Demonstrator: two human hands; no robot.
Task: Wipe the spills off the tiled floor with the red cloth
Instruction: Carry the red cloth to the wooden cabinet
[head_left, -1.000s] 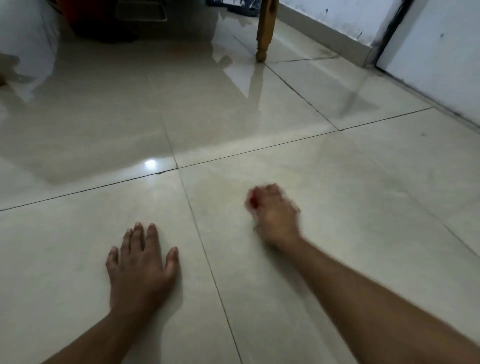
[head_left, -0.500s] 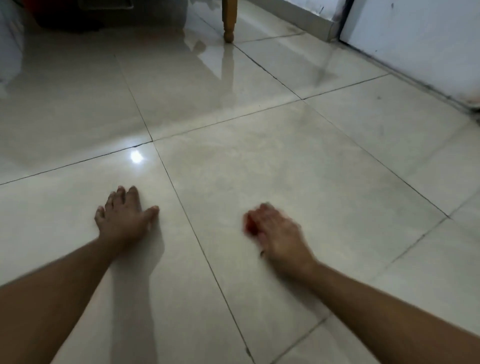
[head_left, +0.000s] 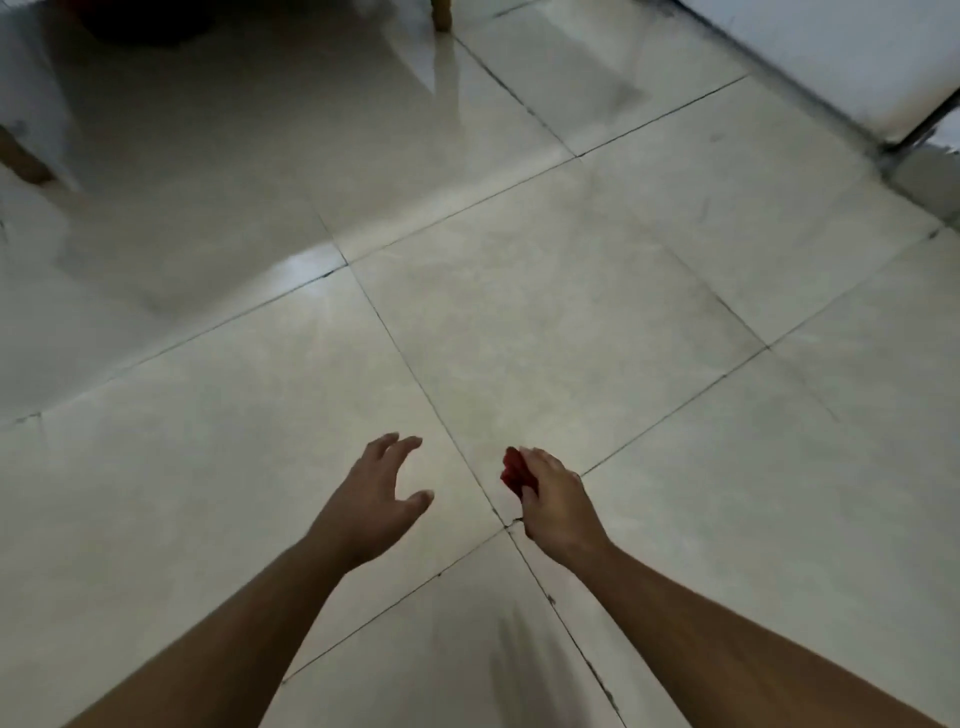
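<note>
Around: wooden leg (head_left: 442, 14) at tiled floor (head_left: 545, 291) far edge.
Left hand (head_left: 376, 501): fingers spread, holding nothing.
Right hand (head_left: 553, 501): gripping red cloth (head_left: 513, 470).

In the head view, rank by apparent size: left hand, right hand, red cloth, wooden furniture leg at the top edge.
1-2. Left hand and right hand: look alike.
3. Crumpled red cloth, mostly hidden in the grip.
4. Wooden furniture leg: farther, cropped, so unsure.
</note>
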